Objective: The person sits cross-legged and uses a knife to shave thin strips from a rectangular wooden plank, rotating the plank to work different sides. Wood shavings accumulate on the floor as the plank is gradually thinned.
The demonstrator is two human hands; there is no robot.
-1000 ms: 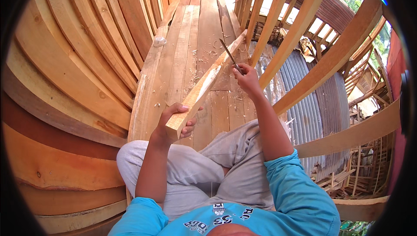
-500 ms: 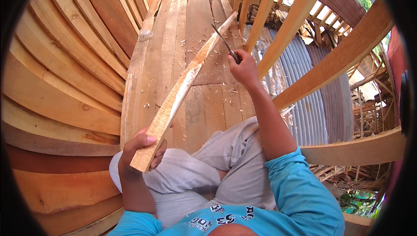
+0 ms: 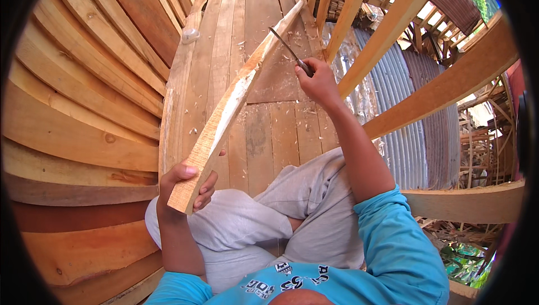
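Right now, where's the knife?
Head view, upper half, just right of centre: the knife is in the right hand, its tip overlapping the far half of the tapered wooden bar.

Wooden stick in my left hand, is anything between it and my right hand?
Only the knife gripped in your right hand: its blade overlaps the wooden stick toward the far end. Nothing else visible intervenes; I can't tell whether they touch.
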